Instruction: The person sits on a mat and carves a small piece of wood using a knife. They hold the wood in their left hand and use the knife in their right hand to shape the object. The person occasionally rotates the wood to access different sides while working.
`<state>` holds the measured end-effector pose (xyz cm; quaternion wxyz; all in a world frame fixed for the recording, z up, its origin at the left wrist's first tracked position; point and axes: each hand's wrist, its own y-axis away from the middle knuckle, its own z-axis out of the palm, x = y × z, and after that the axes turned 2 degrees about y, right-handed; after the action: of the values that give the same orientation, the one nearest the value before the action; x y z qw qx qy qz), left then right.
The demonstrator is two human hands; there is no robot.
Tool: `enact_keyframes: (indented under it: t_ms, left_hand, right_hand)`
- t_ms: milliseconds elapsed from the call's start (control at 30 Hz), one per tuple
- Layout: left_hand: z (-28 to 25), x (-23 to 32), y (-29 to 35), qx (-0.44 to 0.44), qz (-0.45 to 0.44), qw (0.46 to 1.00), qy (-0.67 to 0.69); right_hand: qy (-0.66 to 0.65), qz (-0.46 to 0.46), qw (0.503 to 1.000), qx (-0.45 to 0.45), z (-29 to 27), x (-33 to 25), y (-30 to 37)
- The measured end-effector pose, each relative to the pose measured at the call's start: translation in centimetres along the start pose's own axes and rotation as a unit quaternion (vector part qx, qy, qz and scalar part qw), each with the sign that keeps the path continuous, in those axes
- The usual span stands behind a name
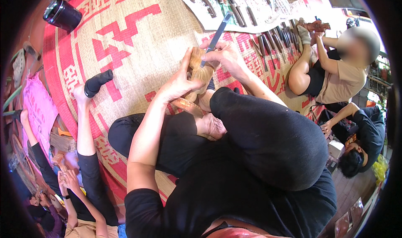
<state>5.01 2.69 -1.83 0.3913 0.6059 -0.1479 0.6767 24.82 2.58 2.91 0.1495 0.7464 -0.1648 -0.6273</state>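
Note:
A light-brown carved wooden figure [201, 75] with rounded forms stands between my folded legs, in the middle of the view. Its flat, rounded lower edge [187, 106] rests by my bare foot [214, 127]. My left hand [181, 84] is wrapped around the left side of the wood, fingers closed on it. In my right hand [228, 59] a long, flat, blue-grey metal carving tool [217, 34] is gripped near its lower end. That end touches or nearly touches the upper part of the wood; the exact contact is hard to see.
Red-and-beige mat [138, 58] lies beneath me. Dark-handled carving tools [234, 12] lie on a white sheet [255, 26], more [272, 41] beside it. A black cylindrical container [63, 15] stands far left. Co-workers sit right [343, 77], lower right [368, 129] and lower left [86, 200].

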Motion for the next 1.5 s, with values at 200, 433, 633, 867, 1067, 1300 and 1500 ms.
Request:
enact_keyframes:
  t_ms: [200, 433, 633, 867, 1067, 1300, 1500]
  left_hand:
    - [-0.1, 0.3, 0.1, 0.001, -0.025, 1.000, 0.009]
    - [0.0, 0.4, -0.2, -0.006, -0.012, 1.000, 0.019]
    - [-0.1, 0.1, -0.4, -0.003, 0.019, 1.000, -0.007]
    - [-0.2, 0.2, -0.2, 0.006, -0.007, 0.999, 0.032]
    - [-0.2, 0.3, -0.3, -0.018, 0.003, 1.000, 0.017]
    - [-0.4, 0.1, -0.3, 0.004, -0.004, 1.000, 0.022]
    - [-0.3, 0.2, -0.5, -0.017, -0.009, 0.999, 0.028]
  right_hand:
    - [0.013, -0.040, 0.998, 0.039, -0.5, 0.0, -0.7]
    - [0.070, -0.021, 0.997, -0.018, -0.2, -0.9, 0.9]
    - [0.010, -0.034, 0.999, 0.012, -1.2, 0.4, 0.0]
    - [0.003, -0.032, 0.999, 0.035, -0.8, 0.3, -0.2]
    - [-0.036, -0.024, 0.999, 0.002, -0.5, -0.4, 0.9]
    - [0.005, -0.058, 0.996, 0.074, -0.6, 0.0, 0.0]
    - [0.017, -0.018, 1.000, -0.012, -0.4, -1.2, 1.2]
